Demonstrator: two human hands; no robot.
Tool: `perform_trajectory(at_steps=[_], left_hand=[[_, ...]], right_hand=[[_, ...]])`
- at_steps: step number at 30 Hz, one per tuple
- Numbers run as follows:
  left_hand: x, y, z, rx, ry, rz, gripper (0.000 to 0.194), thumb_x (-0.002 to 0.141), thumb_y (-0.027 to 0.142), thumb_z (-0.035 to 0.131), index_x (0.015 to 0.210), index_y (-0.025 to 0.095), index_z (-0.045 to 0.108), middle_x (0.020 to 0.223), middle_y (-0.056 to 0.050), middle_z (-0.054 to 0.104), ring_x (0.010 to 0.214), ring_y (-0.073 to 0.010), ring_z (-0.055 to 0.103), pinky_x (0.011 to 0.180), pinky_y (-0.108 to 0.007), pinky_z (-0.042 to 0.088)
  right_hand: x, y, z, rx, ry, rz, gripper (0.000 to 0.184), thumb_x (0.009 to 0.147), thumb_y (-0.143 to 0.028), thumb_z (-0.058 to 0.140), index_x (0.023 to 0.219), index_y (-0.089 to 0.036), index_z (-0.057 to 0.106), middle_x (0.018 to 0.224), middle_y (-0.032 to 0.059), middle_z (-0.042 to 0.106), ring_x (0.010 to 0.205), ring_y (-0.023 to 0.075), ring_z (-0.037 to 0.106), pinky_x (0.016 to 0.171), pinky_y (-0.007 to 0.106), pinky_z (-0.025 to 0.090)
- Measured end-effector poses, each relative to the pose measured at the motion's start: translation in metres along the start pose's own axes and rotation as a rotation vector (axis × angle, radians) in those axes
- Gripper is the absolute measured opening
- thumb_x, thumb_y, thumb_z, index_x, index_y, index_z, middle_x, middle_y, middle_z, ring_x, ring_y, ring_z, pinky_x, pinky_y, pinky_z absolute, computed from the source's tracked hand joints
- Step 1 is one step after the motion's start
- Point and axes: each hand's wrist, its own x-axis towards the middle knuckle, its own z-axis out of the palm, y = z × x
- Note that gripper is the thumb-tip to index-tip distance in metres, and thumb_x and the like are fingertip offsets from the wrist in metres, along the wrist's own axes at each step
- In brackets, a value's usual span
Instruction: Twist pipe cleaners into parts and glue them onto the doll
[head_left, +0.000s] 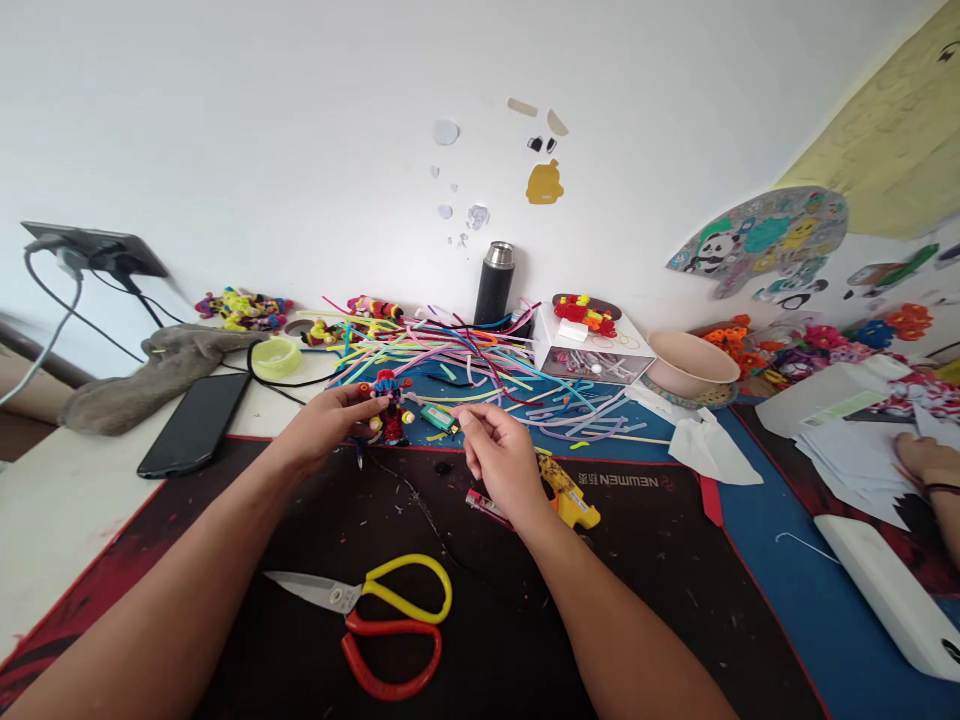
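Observation:
In my left hand [334,425] I hold a small pipe-cleaner doll [390,405] in red, blue and yellow, upright above the dark mat [495,610]. My right hand [499,455] is closed, with thumb and fingertips pinched together. Whatever is in that pinch, if anything, is too small to make out. Just left of its fingertips is a green lighter [439,418]; whether they touch I cannot tell. A yellow glue gun [574,495] and a red lighter [486,505] lie partly behind my right hand and wrist. Nearer to me lie scissors [360,600] with one yellow and one red handle.
Loose pipe cleaners [465,345] spread behind my hands. A black thermos [495,285], a white box [592,350] and a bowl [690,365] stand at the back. A phone [195,425] lies left. Another person's hand [926,455] is on papers at right.

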Motion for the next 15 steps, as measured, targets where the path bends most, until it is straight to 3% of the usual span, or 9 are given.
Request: perform_trajectory(at_steps=[10,15], left_hand=[[0.0045,0.007,0.0007,0.444,-0.09,0.005,0.057,0.064,0.077,0.086,0.079,0.022,0.081,0.073,-0.004,0.077,0.066,-0.0204,0.063,0.06,-0.03,0.049],[0.0092,0.0009,-0.0007,0.469,-0.026,0.014,0.067,0.06,0.076,0.086,0.098,0.021,0.082,0.072,-0.004,0.077,0.065,-0.0226,0.067,0.057,-0.031,0.05]], right_hand=[[0.0007,-0.0008,-0.002,-0.02,-0.025,0.0,0.042,0.099,-0.058,0.069,0.106,-0.018,0.076,0.055,-0.0076,0.053,0.044,0.0104,0.045,0.045,0.026,0.033],[0.0008,-0.0007,-0.0015,-0.018,-0.035,0.019,0.042,0.098,-0.059,0.069,0.106,-0.018,0.076,0.056,-0.008,0.052,0.044,0.0104,0.044,0.046,0.026,0.033]])
